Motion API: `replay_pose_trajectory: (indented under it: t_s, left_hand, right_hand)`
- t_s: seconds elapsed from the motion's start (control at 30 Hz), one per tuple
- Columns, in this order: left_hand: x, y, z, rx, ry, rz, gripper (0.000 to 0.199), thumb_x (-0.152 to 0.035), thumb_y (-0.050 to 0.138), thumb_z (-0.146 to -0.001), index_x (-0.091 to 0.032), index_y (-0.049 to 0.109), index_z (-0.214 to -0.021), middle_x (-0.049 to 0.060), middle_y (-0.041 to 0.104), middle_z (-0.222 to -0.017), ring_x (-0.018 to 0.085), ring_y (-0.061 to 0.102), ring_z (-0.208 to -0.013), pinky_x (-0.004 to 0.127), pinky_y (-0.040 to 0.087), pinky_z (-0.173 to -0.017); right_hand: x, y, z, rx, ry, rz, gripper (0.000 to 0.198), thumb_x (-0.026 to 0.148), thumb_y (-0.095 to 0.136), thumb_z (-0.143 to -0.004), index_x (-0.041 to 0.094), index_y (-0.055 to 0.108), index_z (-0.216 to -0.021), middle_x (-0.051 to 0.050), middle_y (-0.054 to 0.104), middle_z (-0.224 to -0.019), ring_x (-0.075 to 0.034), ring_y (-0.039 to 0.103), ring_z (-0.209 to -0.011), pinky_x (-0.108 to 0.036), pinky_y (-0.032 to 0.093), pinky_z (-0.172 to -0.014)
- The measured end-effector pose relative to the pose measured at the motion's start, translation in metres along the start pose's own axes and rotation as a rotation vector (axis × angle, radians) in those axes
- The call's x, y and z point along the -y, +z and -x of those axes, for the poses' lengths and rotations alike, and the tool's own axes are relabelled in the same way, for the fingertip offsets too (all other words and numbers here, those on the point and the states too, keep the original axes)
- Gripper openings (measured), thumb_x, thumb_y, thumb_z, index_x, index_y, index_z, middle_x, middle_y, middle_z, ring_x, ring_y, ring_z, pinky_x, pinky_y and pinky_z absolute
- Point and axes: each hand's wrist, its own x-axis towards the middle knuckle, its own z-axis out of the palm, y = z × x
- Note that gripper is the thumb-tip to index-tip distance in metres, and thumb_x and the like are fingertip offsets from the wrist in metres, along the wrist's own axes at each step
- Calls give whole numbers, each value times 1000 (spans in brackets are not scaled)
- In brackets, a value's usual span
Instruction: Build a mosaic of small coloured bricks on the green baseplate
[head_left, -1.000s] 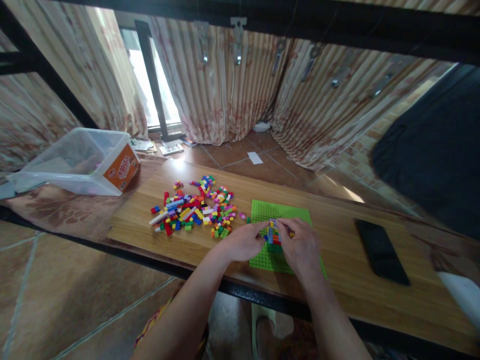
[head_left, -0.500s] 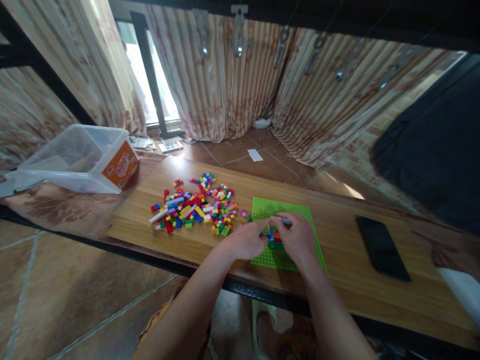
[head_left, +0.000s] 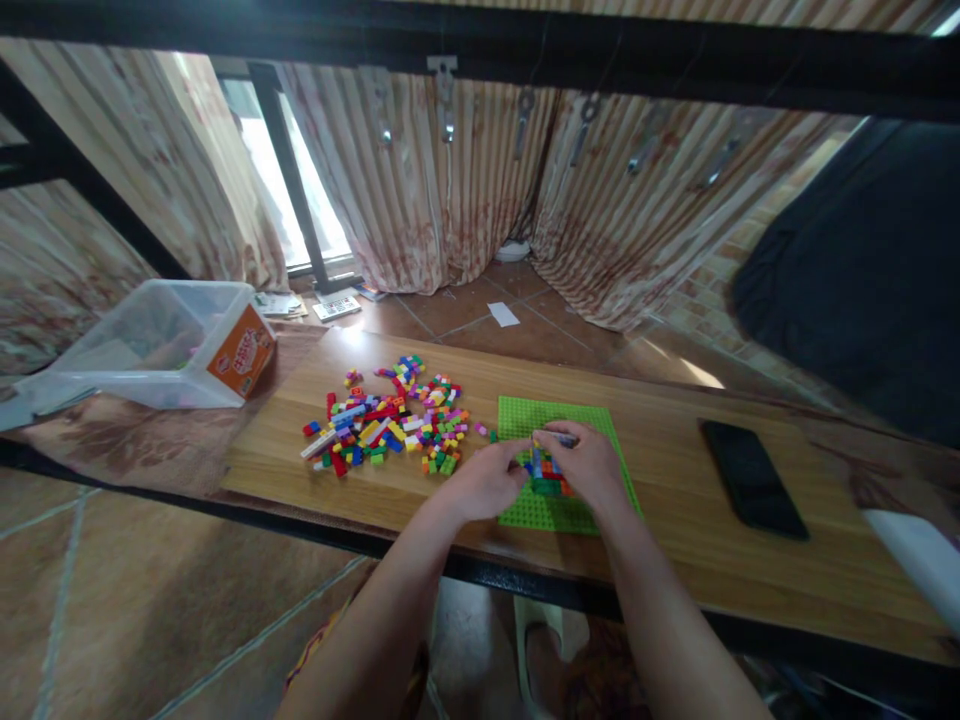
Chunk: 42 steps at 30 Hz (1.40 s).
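Note:
On the green studded baseplate (head_left: 555, 515) stands a small build of toy bricks (head_left: 547, 484), with green at the bottom and red, orange and blue parts above. My right hand (head_left: 592, 462) is over the right side of the build, its fingers closed on a greyish long toy brick (head_left: 561, 437) just above it. From the left, my left hand (head_left: 489, 480) reaches to the build, its index fingertip close to the near end of that brick. Its fingers are curled, and whatever lies between them is hidden. Both hands cover parts of the build.
A pile of loose, many-coloured toy bricks (head_left: 390, 425) lies left of the baseplate on the wooden board (head_left: 675, 500). Farther left stands a clear plastic bin (head_left: 150, 390) with an orange label. A black phone (head_left: 752, 480) lies to the right.
The camera view has tilted and shifted slightly. Both hands remain at the build, and the greyish brick is still in the right hand's fingers.

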Motion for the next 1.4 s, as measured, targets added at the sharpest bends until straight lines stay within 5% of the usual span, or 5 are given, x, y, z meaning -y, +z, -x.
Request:
replay_pose_trajectory:
  t_s: [0.17, 0.47, 0.9, 1.2, 1.4]
  left_hand:
    - [-2, -11, 0, -5, -133, 353, 30, -19, 53, -76, -14, 70, -100, -2, 58, -66, 9, 51, -56, 20, 41, -55]
    - [-15, -22, 9, -30, -231, 732, 25, -27, 69, -72, -15, 73, -93, 2, 64, -76, 9, 57, -62, 22, 43, -60]
    - [-7, -32, 2, -97, -169, 537, 28, -28, 75, -66, -13, 63, -87, -1, 63, -70, 8, 52, -61, 21, 39, -59]
    - [-12, -20, -2, 132, -94, 310, 31, -43, 66, -75, -12, 63, -75, -2, 58, -61, 8, 49, -55, 22, 38, -54]
    - [-12, -11, -4, 186, -52, 311, 33, -45, 62, -78, -12, 64, -73, -2, 55, -59, 8, 47, -56, 21, 37, -53]
  right_hand:
    - [7, -16, 2, -110, 112, -127, 39, 51, 52, -86, 18, 72, -93, -11, 72, -98, -25, 65, -93, -41, 46, -87]
    - [32, -30, 11, -131, -83, -238, 25, 38, 54, -89, 21, 71, -87, -8, 72, -92, -23, 64, -91, -38, 47, -86]
    - [-5, -50, 10, -288, 135, -439, 24, 38, 61, -83, 18, 72, -91, -8, 73, -88, -21, 67, -81, -37, 53, -78]
    - [14, -59, 24, 351, -100, -440, 27, 31, 67, -80, 27, 70, -107, -2, 69, -95, -17, 63, -84, -34, 50, -80]
    - [14, -63, 28, 491, -107, -369, 17, 30, 66, -82, 25, 72, -97, -2, 70, -95, -18, 63, -89, -35, 47, -86]
